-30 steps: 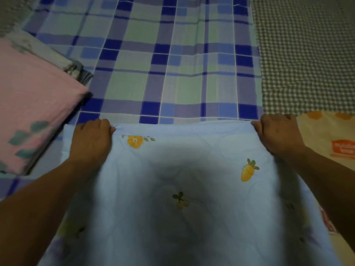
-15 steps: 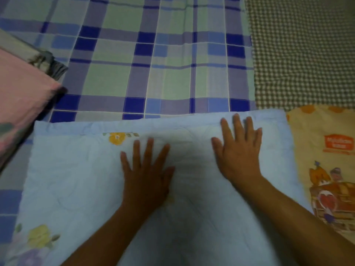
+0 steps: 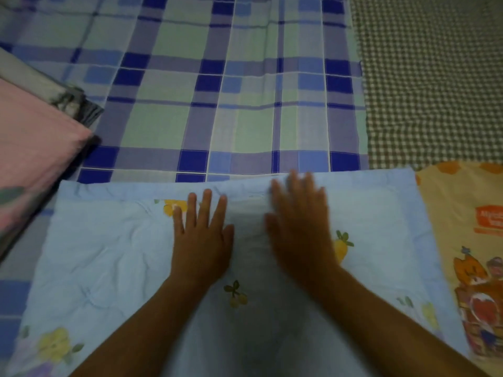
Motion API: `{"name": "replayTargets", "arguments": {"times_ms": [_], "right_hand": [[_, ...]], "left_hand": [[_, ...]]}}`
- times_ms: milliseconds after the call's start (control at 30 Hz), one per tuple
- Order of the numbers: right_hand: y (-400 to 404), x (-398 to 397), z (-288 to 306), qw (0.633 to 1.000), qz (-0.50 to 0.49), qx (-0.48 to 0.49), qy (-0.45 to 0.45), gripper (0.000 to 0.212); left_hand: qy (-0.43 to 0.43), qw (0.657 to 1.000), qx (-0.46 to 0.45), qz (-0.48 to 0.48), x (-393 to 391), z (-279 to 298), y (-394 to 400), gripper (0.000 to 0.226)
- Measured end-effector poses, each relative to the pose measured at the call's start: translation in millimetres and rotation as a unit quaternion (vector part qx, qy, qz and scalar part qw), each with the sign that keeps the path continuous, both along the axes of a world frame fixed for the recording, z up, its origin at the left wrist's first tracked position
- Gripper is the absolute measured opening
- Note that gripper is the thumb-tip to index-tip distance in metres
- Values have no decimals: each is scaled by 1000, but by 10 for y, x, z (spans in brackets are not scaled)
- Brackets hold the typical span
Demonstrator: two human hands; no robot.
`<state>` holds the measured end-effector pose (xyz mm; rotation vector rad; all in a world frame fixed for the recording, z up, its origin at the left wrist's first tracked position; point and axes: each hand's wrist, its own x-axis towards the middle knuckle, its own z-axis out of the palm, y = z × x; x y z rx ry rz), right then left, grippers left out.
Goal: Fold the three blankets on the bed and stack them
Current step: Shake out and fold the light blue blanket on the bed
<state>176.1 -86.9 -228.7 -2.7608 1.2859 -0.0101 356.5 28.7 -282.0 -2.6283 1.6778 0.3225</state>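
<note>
A light blue quilted blanket with small fruit and flower prints lies flat in front of me, its far edge straight across the bed. My left hand presses flat on it with fingers spread, just left of the middle. My right hand lies flat beside it, blurred, its fingertips near the blanket's far border. At the left edge a pink folded blanket rests on a grey patterned one.
A blue, purple and green plaid sheet covers the bed beyond the blanket. A brown checked cloth lies at the far right. An orange cartoon-print cloth sits under the blanket's right side.
One second ago both hands gripped the blanket's far corners. They let go and came to the middle, flat on the fabric. Since half a second ago they have slid slightly toward the far edge.
</note>
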Motion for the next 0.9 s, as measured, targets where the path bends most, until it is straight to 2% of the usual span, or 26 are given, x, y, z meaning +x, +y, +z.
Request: {"name": "replayTargets", "arguments": {"times_ms": [67,167,300,367,433,500,567,667,767,900], "right_hand": [[-52,-39,-258,996,63,21,58,65],[-575,-353,-486,992,-39,23,116,72],[-787,-332,-464,988,-82,45,123,74],[-585,-156,-268,987,-121,36,97,67],[-111,44,25,990,-131,33,28,62],[652,193,271,996,-68,36,-47,64],[1453,107,383,996,-20,62,-60,65],[2022,-573,275,994,-55,95,-5,61],[1878,-1586,139,989,-92,81,86,60],[1494,-2301,121,981,-123,96,116,64]], "left_hand": [[11,1000,19,-15,152,-98,5,66],[-18,998,65,-8,641,-172,130,68],[-69,995,70,23,936,152,473,67],[-65,997,39,34,669,400,719,66],[-47,998,4,43,104,642,1018,65],[-13,999,-14,44,-586,755,1335,67],[23,999,19,45,-1149,734,1620,76],[45,993,70,82,-1281,544,2020,69],[38,990,98,93,-826,390,2487,64],[-14,991,99,84,18,300,3160,65]]}}
